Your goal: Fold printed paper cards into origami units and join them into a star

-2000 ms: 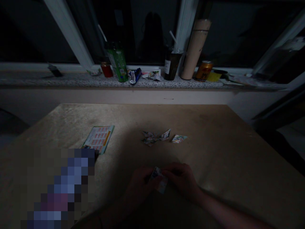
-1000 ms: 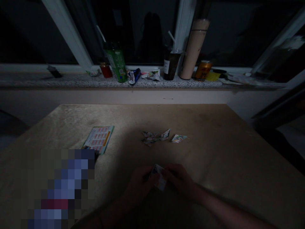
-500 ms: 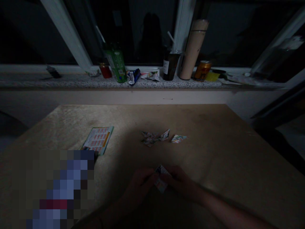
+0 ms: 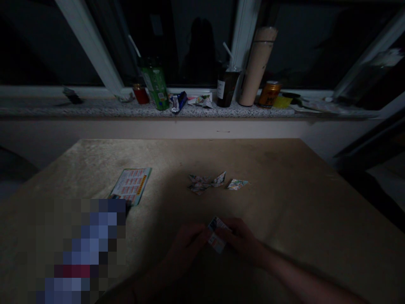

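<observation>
Paper [image 4: 219, 245], printed, near centre, is pinched from both sides by the left hand [image 4: 189, 244] and right hand [image 4: 238, 237]. From here, it appears light, thin, easily creased: grip edges lightly. Folded shapes [image 4: 218, 180] lie farther off.

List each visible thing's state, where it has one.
Small printed paper: folded, held
Left hand: holding paper
Right hand: holding paper
Kite-shaped printed paper: folded, lying
Pointed printed papers: folded, lying
Rectangular printed card: flat
Beige cylindrical flask: upright, capped
Dark plastic cup: upright, white straw inserted
Green patterned container: upright
Orange metal can: upright
</observation>
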{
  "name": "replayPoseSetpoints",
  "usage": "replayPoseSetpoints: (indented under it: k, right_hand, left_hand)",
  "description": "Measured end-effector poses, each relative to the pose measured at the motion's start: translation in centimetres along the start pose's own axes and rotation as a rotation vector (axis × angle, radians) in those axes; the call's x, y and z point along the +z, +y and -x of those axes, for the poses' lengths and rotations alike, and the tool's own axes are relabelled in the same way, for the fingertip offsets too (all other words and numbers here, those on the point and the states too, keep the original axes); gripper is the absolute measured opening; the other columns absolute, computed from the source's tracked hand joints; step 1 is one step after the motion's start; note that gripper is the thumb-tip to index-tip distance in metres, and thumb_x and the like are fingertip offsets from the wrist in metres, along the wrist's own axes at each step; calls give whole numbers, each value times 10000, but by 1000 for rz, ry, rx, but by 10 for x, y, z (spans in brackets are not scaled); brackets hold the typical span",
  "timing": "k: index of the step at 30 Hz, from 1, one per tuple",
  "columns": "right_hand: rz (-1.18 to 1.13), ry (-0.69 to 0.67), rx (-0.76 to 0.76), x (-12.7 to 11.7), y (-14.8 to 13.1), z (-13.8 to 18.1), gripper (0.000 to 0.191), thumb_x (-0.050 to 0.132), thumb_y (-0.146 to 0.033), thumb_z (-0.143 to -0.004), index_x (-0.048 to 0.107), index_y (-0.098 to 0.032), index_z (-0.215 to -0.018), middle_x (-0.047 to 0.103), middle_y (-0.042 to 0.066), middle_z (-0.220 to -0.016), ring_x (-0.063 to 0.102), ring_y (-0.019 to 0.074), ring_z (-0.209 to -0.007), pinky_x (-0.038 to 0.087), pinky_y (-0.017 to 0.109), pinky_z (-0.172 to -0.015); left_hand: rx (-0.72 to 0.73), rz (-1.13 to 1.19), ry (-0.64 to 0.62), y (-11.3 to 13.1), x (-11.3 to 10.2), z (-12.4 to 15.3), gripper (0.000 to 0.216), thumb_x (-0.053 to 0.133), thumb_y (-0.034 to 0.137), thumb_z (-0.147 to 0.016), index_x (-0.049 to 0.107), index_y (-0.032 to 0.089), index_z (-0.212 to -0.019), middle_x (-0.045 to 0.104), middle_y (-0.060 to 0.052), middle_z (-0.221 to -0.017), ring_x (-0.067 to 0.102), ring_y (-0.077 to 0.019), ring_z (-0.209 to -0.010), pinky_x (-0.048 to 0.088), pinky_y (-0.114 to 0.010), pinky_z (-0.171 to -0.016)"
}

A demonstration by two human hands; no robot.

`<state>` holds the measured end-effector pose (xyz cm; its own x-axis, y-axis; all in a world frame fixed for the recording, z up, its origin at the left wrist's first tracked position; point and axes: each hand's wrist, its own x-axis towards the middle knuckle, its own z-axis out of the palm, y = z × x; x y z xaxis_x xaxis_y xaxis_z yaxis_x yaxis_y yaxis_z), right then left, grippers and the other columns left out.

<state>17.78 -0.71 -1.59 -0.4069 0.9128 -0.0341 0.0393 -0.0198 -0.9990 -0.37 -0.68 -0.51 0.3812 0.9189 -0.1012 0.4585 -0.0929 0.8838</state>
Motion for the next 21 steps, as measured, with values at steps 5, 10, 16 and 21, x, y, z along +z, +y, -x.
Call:
replayPoseSetpoints:
  k: [5,10,16,21]
  right_hand:
    - [9,-62,58,-1,0,0,377,545,-499,-808,620,-155,-671,520,-27,-577,449,99,-528,366,201,-509]
    - [35,-66,61,-2,4,0,408,530,-519,-811,589,-171,-606,472,-39,-533,402,87,-494,345,193,-473]
    - [-16,-72,78,0,4,1,425,521,-536,-810,583,-169,-605,470,-36,-536,406,86,-491,346,198,-472]
    - [-2,-79,5,-2,4,0,443,501,-525,-831,594,-159,-598,456,-41,-534,385,74,-483,333,189,-475]
  left_hand:
    - [58,-18,-52,-1,-2,0,357,406,406,-885,533,177,-641,531,12,-668,487,-144,-656,374,-218,-647]
    - [69,11,-97,-7,-2,-3,376,420,431,-872,526,172,-621,501,20,-625,465,-134,-619,350,-212,-586]
    - [52,77,-118,-5,-2,-5,383,432,443,-852,471,175,-581,424,35,-595,416,-125,-589,334,-216,-565]
    - [73,191,-151,-2,-3,-4,328,434,405,-863,496,170,-643,470,20,-658,438,-132,-633,356,-221,-612]
